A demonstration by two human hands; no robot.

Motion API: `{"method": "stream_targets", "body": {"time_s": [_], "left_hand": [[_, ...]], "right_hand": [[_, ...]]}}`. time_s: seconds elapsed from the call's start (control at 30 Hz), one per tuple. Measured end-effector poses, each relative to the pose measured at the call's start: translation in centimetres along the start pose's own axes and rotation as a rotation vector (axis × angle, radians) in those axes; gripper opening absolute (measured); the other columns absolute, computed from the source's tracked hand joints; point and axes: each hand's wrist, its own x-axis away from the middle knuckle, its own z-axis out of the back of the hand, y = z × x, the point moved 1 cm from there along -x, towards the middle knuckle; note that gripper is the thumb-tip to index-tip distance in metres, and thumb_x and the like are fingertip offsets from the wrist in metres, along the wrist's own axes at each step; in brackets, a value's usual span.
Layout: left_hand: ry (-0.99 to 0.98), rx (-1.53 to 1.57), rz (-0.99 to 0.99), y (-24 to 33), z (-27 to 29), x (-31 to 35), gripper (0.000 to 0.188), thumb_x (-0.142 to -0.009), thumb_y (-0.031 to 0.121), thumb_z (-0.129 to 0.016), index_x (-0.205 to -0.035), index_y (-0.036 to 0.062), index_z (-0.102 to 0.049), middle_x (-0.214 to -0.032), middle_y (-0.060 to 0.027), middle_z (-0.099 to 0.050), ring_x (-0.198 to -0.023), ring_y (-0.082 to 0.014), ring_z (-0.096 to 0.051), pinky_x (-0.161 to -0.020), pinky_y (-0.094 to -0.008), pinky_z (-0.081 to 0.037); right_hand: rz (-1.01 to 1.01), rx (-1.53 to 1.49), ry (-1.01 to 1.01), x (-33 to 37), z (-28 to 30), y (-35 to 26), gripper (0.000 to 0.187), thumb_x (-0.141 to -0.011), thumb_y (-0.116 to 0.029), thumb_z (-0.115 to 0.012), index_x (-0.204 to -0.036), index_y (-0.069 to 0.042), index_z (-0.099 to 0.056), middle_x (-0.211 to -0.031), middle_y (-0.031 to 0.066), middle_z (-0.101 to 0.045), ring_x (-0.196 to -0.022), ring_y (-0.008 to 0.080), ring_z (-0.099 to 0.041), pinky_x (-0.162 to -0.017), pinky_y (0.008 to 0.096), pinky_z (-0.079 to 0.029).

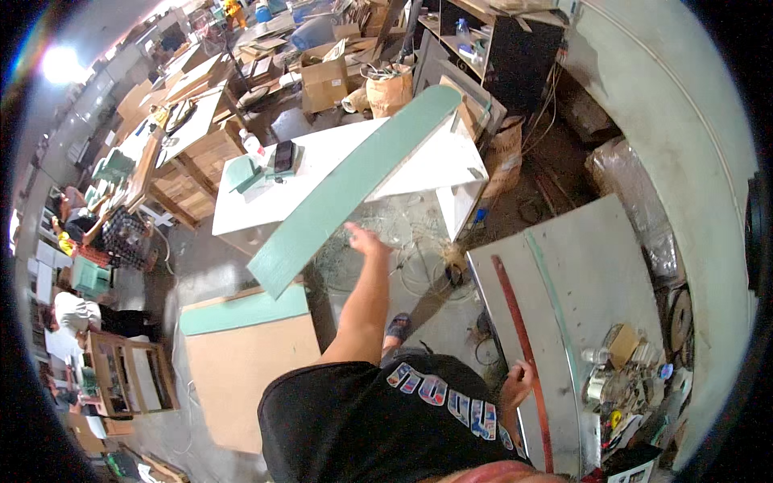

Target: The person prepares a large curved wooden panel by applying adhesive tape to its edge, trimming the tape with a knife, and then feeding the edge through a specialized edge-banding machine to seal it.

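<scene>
A black shirt (346, 414) sits between hands (369, 241), left beside green board (358, 183).

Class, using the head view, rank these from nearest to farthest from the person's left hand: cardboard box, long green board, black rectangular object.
From the left hand:
1. Long green board: directly ahead.
2. Black rectangular object: ahead and left, on the white table.
3. Cardboard box: farthest, beyond the table.
</scene>
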Motion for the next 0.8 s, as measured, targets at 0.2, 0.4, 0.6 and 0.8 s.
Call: {"method": "stream_targets", "body": {"time_s": [0.2, 0.4, 0.6, 0.8], "left_hand": [[0.343, 0.338, 0.242, 7.8, -7.2, -8.9, 0.094, -0.091, 0.067, -0.071, -0.152, 0.0004, -0.045, -0.148, -0.0128, -0.059, -0.128, -0.0380, -0.059, -0.107, -0.0545, -0.049], [0.034, 0.449, 0.017, 8.7, -5.9, -12.5, 0.072, -0.095, 0.061, -0.071, -0.131, -0.0001, -0.058, -0.113, -0.0106, -0.070, -0.080, -0.0247, -0.064, -0.083, -0.0411, -0.058], [-0.222, 0.400, -0.078, 11.9, -2.6, -9.4, 0.048, -0.107, 0.044, -0.063, -0.127, 0.0006, -0.063, -0.117, -0.0080, -0.070, -0.088, -0.0212, -0.067, -0.081, -0.0334, -0.059], [-0.560, 0.456, -0.176, 17.7, 6.1, -7.4, 0.043, -0.106, 0.038, -0.065, -0.129, 0.0019, -0.064, -0.123, -0.0090, -0.071, -0.108, -0.0239, -0.067, -0.093, -0.0384, -0.056]], "right_hand": [[0.219, 0.161, -0.335, -0.1, -10.5, -4.7, 0.025, -0.102, -0.024, -0.064, -0.112, -0.002, -0.073, -0.093, 0.0181, -0.072, -0.078, 0.0291, -0.070, -0.073, 0.0410, -0.056], [0.218, 0.180, -0.814, -0.8, -15.9, -7.7, 0.033, -0.102, -0.027, -0.065, -0.126, -0.005, -0.070, -0.101, 0.0166, -0.074, -0.081, 0.0283, -0.073, -0.074, 0.0394, -0.057], [0.134, 0.328, -0.992, -3.4, -19.1, -16.2, 0.030, -0.101, -0.026, -0.063, -0.126, -0.010, -0.071, -0.110, 0.0144, -0.075, -0.097, 0.0268, -0.074, -0.084, 0.0388, -0.057], [0.100, -0.125, -0.749, -12.7, -25.9, -14.0, 0.040, -0.104, -0.030, -0.069, -0.131, 0.000, -0.066, -0.119, 0.0092, -0.072, -0.109, 0.0205, -0.068, -0.096, 0.0379, -0.055]]}}
